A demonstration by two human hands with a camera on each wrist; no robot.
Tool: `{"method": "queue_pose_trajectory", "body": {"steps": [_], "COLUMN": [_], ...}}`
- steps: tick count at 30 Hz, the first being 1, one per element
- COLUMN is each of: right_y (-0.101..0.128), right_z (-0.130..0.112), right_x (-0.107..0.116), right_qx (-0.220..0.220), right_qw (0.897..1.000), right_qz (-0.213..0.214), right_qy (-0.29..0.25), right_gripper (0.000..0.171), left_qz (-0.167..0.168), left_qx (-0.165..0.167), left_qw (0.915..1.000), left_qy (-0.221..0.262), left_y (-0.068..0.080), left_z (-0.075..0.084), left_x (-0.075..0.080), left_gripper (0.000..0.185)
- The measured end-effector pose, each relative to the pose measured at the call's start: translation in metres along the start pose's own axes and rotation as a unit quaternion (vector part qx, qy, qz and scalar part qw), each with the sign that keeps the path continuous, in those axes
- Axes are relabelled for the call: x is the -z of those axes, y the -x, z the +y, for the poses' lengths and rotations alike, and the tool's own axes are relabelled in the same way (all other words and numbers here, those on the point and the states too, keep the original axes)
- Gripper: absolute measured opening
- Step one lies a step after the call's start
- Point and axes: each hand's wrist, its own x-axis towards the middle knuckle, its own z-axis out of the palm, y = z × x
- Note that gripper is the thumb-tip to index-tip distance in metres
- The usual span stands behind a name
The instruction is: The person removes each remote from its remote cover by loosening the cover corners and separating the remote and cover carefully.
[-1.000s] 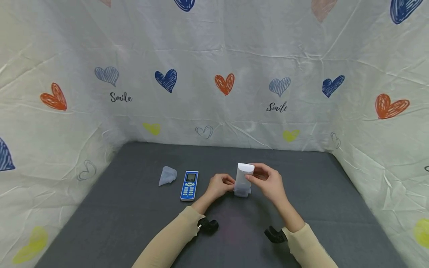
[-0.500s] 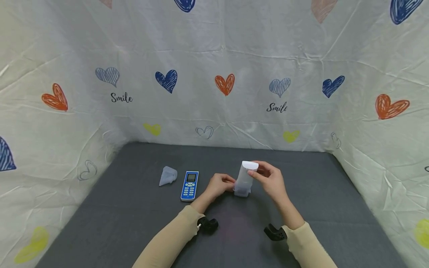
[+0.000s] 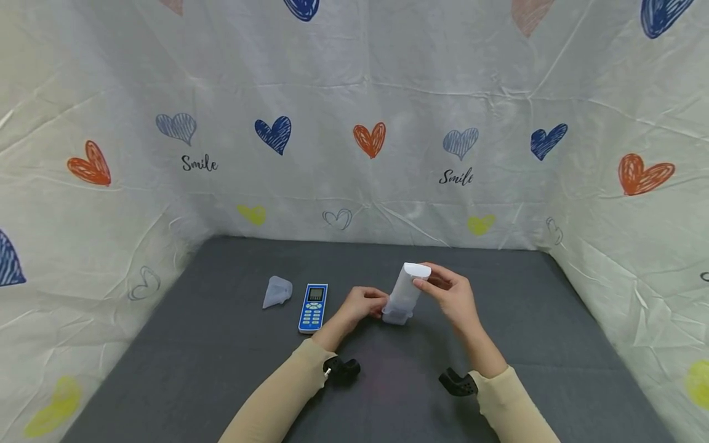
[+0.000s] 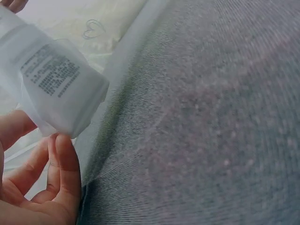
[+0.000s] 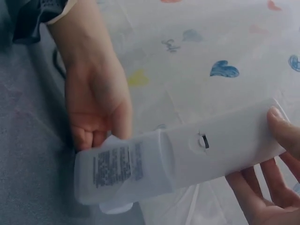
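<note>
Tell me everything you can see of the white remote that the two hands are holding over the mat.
The white remote is a long, flat plastic body, back side toward the right wrist camera, with a small latch notch midway. A translucent sleeve covers its lower part, with printed fine text showing there. It tilts, top end leaning right, above the grey mat. The right hand grips the bare top end; the left hand holds the sleeved lower end.

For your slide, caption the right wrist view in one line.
Right hand holds a white plastic remote half-sleeved in translucent cover.
</note>
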Motion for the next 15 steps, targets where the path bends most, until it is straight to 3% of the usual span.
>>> {"method": "queue_pose_trajectory", "body": {"steps": [5,11,15], "right_y": [-0.001,-0.002,0.003], "right_z": [-0.002,-0.011,-0.025], "right_x": [0.004,0.012,0.015], "right_qx": [0.024,0.024,0.026], "right_qw": [1.0,1.0,0.999], "right_qz": [0.001,0.021,0.02], "right_qy": [0.001,-0.002,0.005], "right_gripper": [0.041,0.04,0.039], "left_qz": [0.001,0.049,0.056], "left_qx": [-0.008,-0.049,-0.057], "left_qw": [0.9996,0.9975,0.9961], "left_qy": [0.027,-0.012,-0.039], "left_y": [0.004,0.009,0.01], "left_z": [0.003,0.015,0.022], "left_x": [0.004,0.011,0.014], "left_gripper": [0.019,0.012,0.011]}}
